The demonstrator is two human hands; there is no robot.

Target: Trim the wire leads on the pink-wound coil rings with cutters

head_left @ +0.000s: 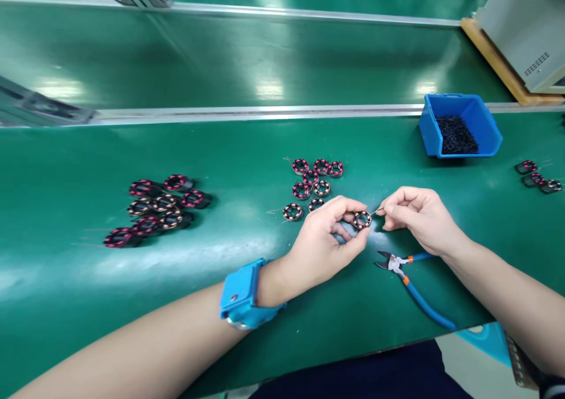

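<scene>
A small ring-shaped wound coil (pixel 362 220), black with copper windings, is pinched between the thumb and fingers of my left hand (pixel 329 237). Just to its right, my right hand (pixel 412 213) pinches a thin wire lead (pixel 378 209) that runs out from the coil. Below my right hand lies a pair of cutting pliers (pixel 397 263) with blue and orange handles, its jaws apart; my wrist hides part of one handle. Several similar coils (pixel 311 178) rest on the green bench beyond my left hand, some with pink and some with copper windings.
Another group of taller coils (pixel 159 205) stands on the left of the green bench (pixel 247 152). A blue bin (pixel 461 125) holding thin black pieces sits at the back right. Several coils (pixel 534 179) lie at the far right, below a grey machine (pixel 525 34) on a wooden board.
</scene>
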